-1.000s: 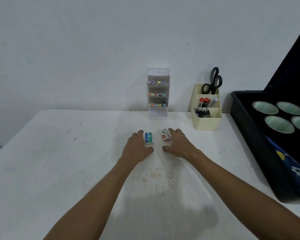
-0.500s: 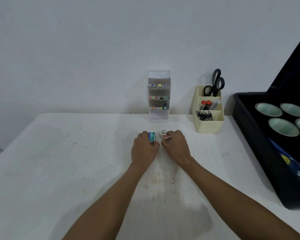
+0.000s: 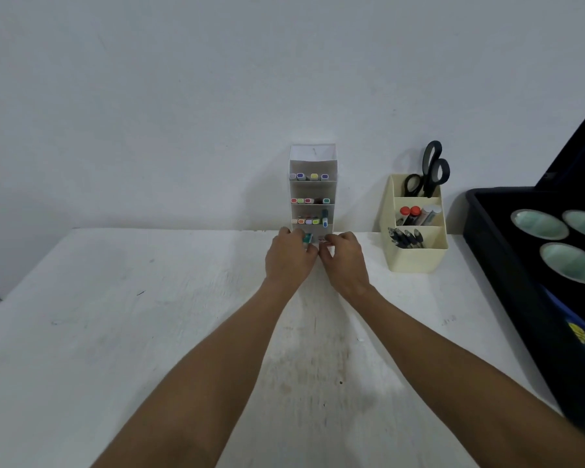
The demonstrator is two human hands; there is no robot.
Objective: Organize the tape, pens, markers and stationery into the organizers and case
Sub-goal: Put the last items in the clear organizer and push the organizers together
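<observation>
My left hand [image 3: 289, 260] grips a small teal box [image 3: 307, 238], mostly hidden by the fingers. My right hand [image 3: 345, 261] grips a small white box with red print [image 3: 324, 242]. Both hands are side by side at the foot of the white tiered organizer [image 3: 313, 163], whose shelves hold coloured markers [image 3: 309, 177]. To the right stands a cream organizer [image 3: 416, 255] with black scissors [image 3: 429, 170], red-capped markers [image 3: 409, 212] and black pens [image 3: 406, 237]. A black case [image 3: 497, 238] lies open at the far right, with rolls of tape [image 3: 568, 261] in it.
The white table [image 3: 132, 315] meets a pale wall behind the organizers. The case's raised lid [image 3: 581, 146] leans at the right edge. A gap of table lies between the two organizers.
Both hands closed on the two small boxes and carried them away from me, up to the base of the white tiered organizer.
</observation>
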